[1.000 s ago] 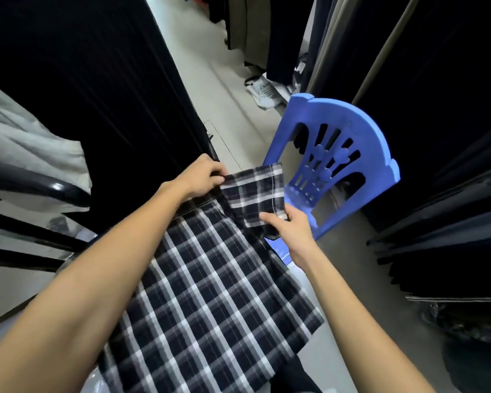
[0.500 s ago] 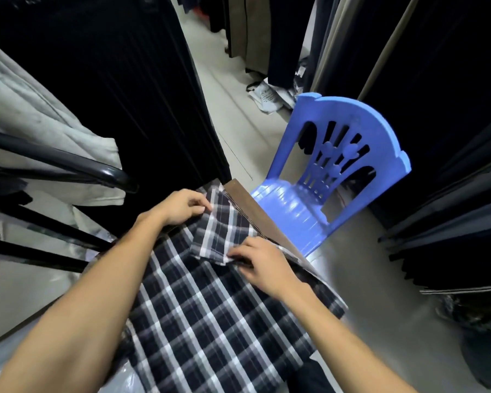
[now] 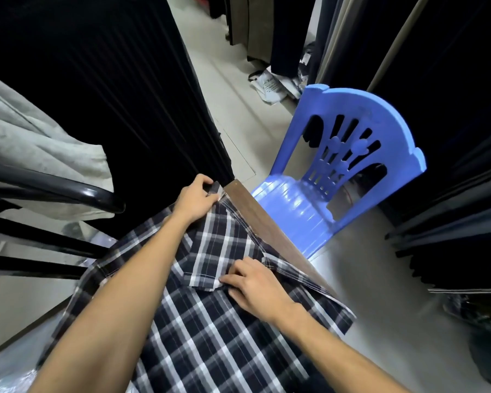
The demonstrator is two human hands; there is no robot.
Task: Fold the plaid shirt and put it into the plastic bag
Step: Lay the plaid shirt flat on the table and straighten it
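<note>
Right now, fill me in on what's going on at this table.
A person is folding a plaid shirt spread on a brown table. The left hand pinches the shirt's far corner at the table's end, while the right hand presses down the hem of a sleeve folded onto the body. A blue plastic chair stands just beyond. Nothing is bagged yet.

One plaid shirt (image 3: 210, 321), two hands, left (image 3: 194, 201) and right (image 3: 255, 285), one blue plastic chair (image 3: 343, 177), one brown board (image 3: 270, 231), one grey garment (image 3: 34, 143).
</note>
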